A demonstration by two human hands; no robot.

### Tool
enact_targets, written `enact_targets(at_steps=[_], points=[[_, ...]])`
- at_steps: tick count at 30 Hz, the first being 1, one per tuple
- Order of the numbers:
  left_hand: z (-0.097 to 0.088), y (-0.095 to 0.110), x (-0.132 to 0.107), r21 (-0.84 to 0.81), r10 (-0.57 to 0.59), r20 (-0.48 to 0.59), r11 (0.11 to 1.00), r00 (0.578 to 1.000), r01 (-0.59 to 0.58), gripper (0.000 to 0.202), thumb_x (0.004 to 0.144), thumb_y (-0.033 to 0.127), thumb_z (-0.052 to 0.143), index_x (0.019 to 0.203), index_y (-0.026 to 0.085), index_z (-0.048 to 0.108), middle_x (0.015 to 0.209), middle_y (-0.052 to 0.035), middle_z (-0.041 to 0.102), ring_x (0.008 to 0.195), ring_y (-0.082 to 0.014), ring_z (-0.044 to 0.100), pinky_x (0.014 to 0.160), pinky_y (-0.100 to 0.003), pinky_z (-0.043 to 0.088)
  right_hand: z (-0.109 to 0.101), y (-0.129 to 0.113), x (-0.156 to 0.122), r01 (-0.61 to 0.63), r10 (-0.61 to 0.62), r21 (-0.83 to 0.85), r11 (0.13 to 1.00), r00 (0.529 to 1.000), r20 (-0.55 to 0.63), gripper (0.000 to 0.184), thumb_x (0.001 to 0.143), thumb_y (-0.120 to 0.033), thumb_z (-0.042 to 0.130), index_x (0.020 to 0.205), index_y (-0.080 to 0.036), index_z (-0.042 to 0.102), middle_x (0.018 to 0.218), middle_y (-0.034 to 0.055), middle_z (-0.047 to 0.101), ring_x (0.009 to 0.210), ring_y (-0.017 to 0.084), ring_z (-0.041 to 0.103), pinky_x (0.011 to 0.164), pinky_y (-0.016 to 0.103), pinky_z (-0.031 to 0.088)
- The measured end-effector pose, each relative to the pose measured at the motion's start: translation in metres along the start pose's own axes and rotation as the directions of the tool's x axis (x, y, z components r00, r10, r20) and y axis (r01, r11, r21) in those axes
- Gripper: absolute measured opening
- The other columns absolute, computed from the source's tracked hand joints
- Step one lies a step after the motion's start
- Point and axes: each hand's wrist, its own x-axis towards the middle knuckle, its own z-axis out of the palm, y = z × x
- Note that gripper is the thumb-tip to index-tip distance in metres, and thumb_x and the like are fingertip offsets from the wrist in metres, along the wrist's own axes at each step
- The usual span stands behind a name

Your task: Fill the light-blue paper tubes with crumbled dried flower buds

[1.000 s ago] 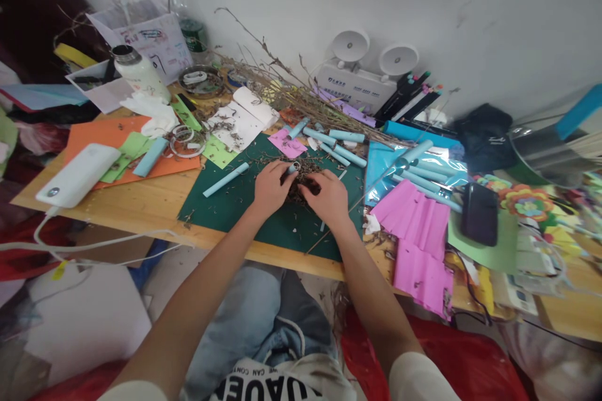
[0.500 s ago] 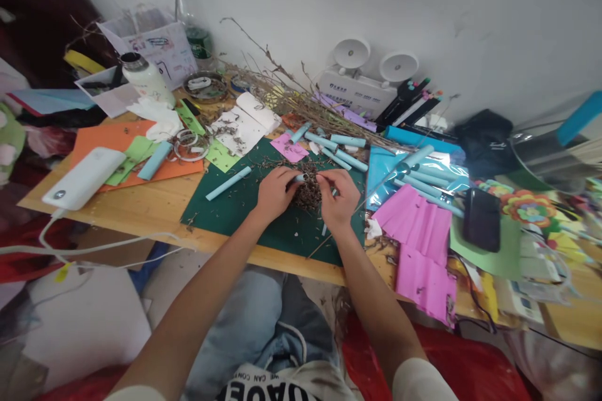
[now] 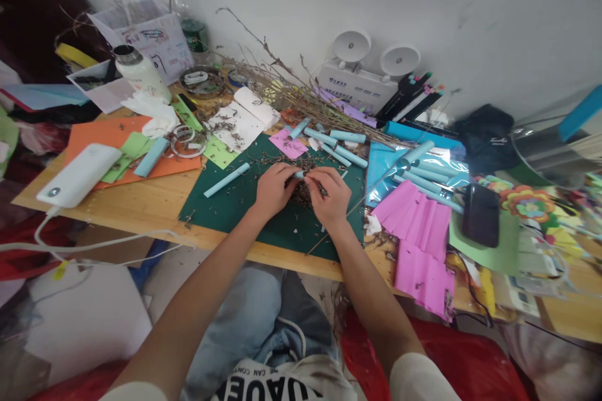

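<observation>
My left hand (image 3: 276, 189) is closed round a short light-blue paper tube (image 3: 298, 175), its end pointing right. At that end the fingers of my right hand (image 3: 328, 193) are pinched together; what they hold, if anything, is too small to make out. Below both hands lies a heap of dry brown plant bits (image 3: 301, 194) on a dark green mat (image 3: 226, 213), partly hidden by my fingers. Another light-blue paper tube (image 3: 226, 180) rests on the mat to the left. Several more tubes (image 3: 336, 145) lie behind my hands, near a pink paper square (image 3: 288, 143).
A bundle of dry twigs (image 3: 282, 88) lies along the back, before a white emergency light (image 3: 352, 91). To the left are a white power bank (image 3: 79, 174) and a bottle (image 3: 141, 72). On the right are pink crepe paper (image 3: 423, 257) and a black phone (image 3: 480, 215).
My right hand has moved left, up to the open end of the tube in my left hand. The whole view has shifted slightly.
</observation>
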Motion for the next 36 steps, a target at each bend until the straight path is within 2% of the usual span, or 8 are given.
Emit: enact_targets(at_steps=[4,10,18,23,25,28,33,36], points=[[-0.002,0.001,0.0,-0.014,-0.009,0.02,1.0,1.0,0.009,0.021,0.092,0.024,0.055,0.108,0.02,0.069,0.103,-0.0074,0.069,0.098,-0.0206,0.061,0.086,-0.033,0.05,-0.001,-0.001,-0.001,0.046,-0.044,-0.033,0.998,0.997,0.069,0.015,0.092,-0.028,0.057,0.099,-0.022,0.068,0.102,0.0104,0.066,0.099,0.021,0.063,0.088,0.037,0.054],[0.0,-0.001,0.0,-0.002,-0.022,0.019,1.0,1.0,0.022,0.02,0.091,0.025,0.057,0.108,0.021,0.069,0.103,-0.0067,0.069,0.099,-0.0207,0.061,0.088,-0.034,0.049,0.0,0.001,-0.003,0.007,-0.007,-0.012,1.0,1.0,-0.024,0.014,0.09,-0.027,0.059,0.101,-0.022,0.065,0.097,0.0088,0.066,0.089,0.018,0.064,0.075,0.031,0.056],[-0.002,0.0,0.001,-0.007,-0.034,0.005,0.999,0.999,0.034,0.021,0.092,0.026,0.056,0.108,0.02,0.068,0.104,-0.007,0.069,0.099,-0.0204,0.062,0.087,-0.033,0.05,0.0,-0.004,-0.004,0.006,-0.004,-0.049,0.999,0.999,0.049,0.021,0.091,-0.028,0.056,0.107,-0.021,0.068,0.104,0.0103,0.063,0.095,0.019,0.062,0.084,0.033,0.054],[0.003,-0.002,0.002,-0.006,-0.119,-0.047,0.993,0.992,0.119,0.02,0.093,0.032,0.058,0.103,0.019,0.068,0.102,-0.007,0.07,0.097,-0.0203,0.064,0.088,-0.033,0.051,-0.015,0.008,0.004,-0.181,0.172,-0.132,0.975,0.982,-0.072,0.024,0.094,-0.032,0.048,0.096,-0.019,0.068,0.091,0.0083,0.067,0.077,0.017,0.061,0.072,0.03,0.051],[0.003,-0.001,0.003,-0.014,-0.15,-0.059,0.989,0.987,0.15,0.019,0.092,0.033,0.058,0.101,0.019,0.068,0.101,-0.0067,0.071,0.097,-0.0202,0.064,0.089,-0.033,0.051,-0.027,0.019,0.008,-0.308,0.292,-0.254,0.917,0.951,-0.1,0.028,0.093,-0.037,0.048,0.087,-0.018,0.069,0.078,0.0061,0.067,0.068,0.017,0.059,0.067,0.03,0.047],[0.001,0.002,0.004,-0.03,-0.198,-0.072,0.98,0.978,0.196,0.017,0.092,0.031,0.058,0.098,0.018,0.068,0.098,-0.0067,0.07,0.094,-0.0199,0.064,0.087,-0.032,0.051,-0.046,0.03,0.01,-0.431,0.491,-0.448,0.784,0.871,0.022,0.032,0.091,-0.04,0.05,0.078,-0.018,0.07,0.068,0.0058,0.068,0.064,0.019,0.06,0.064,0.031,0.043],[-0.008,0.001,0.007,-0.099,-0.264,-0.117,0.962,0.958,0.253,0.02,0.093,0.032,0.055,0.096,0.017,0.068,0.094,-0.0067,0.07,0.083,-0.0176,0.063,0.078,-0.03,0.05,-0.058,0.021,0.0,-0.367,0.692,-0.699,0.614,0.676,0.253,0.032,0.086,-0.044,0.055,0.075,-0.019,0.073,0.077,0.0129,0.073,0.076,0.027,0.068,0.067,0.034,0.046],[-0.018,-0.005,0.01,-0.172,-0.32,-0.163,0.941,0.933,0.292,0.025,0.095,0.034,0.051,0.102,0.017,0.068,0.095,-0.0066,0.069,0.082,-0.0159,0.062,0.073,-0.027,0.049,-0.05,0.011,-0.007,-0.328,0.735,-0.75,0.574,0.61,0.295,0.03,0.083,-0.043,0.057,0.079,-0.019,0.074,0.083,0.016,0.073,0.081,0.03,0.07,0.068,0.037,0.048]])
